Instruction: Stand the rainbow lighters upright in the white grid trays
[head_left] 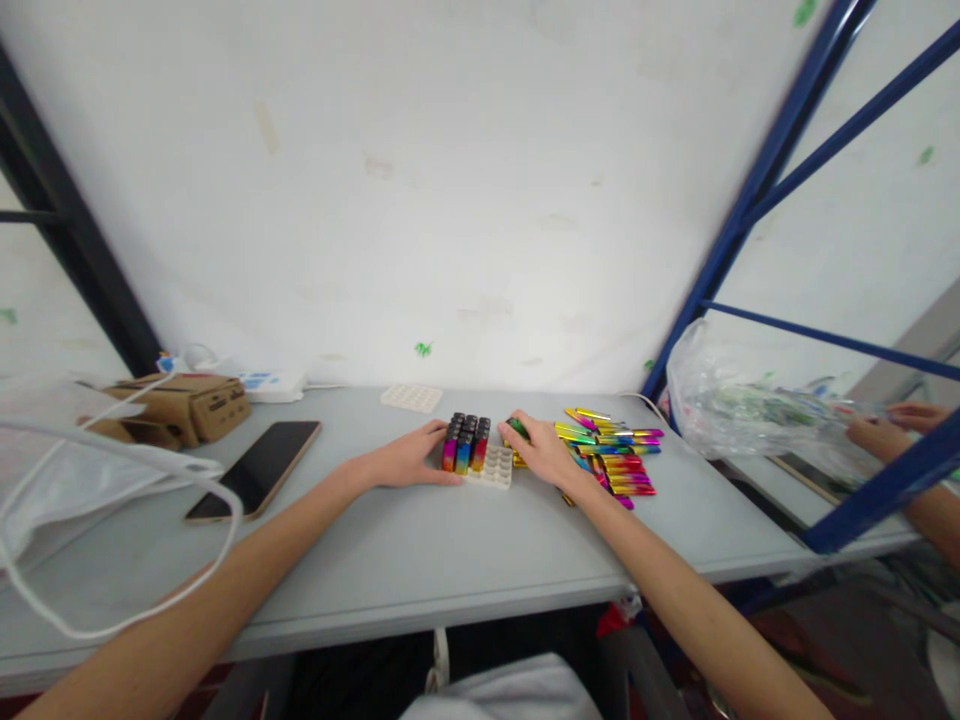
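Note:
A white tray with rows of holes (491, 468) lies on the desk. What look like metallic rainbow lighters (465, 450) with black tops stand upright in its left part; the holes on its right show bare. My left hand (409, 457) grips the tray's left side, thumb along the near edge and fingers behind. Just right of the tray, my right hand (546, 455) is closed on a dark-topped, greenish lighter (517, 430), mostly hidden by the fingers. Beside that hand spreads a loose pile of shiny lighters (626, 465) in yellow, red, green and purple.
Another holed white tray (411, 398) lies by the wall. To the left are a phone (259, 470), a cardboard box (202, 410) and a white cable (232, 500). A clear plastic bag (720, 405) sits by the blue frame (739, 235); another person's hands (881, 435) are beyond.

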